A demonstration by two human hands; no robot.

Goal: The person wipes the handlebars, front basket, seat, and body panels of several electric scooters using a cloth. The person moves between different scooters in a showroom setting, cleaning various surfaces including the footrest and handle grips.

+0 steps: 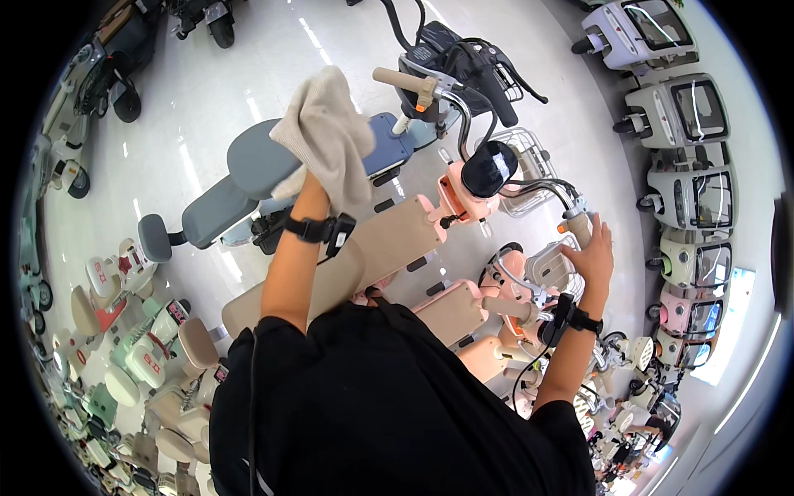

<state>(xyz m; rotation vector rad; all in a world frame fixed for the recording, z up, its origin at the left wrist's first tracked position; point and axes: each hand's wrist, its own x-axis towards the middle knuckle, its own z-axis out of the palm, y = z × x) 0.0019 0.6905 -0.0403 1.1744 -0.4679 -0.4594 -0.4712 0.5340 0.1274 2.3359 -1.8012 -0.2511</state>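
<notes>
A beige cloth covers most of my left hand, which holds it up; the fingers are hidden beneath. In the picture, cloth and hand overlap a grey-blue electric scooter's seat. My right hand is on the beige right handlebar grip of a pink electric scooter, thumb on one side and fingers on the other. Between its handlebars sits a black glossy display. A wire basket is mounted in front, and a beige footboard stretches back towards my body.
More pink scooters, one with a beige footboard, stand close on my right. The grey-blue scooter's black handlebar is near the pink one's left grip. Enclosed vehicles line the right wall. Several scooters crowd the left side.
</notes>
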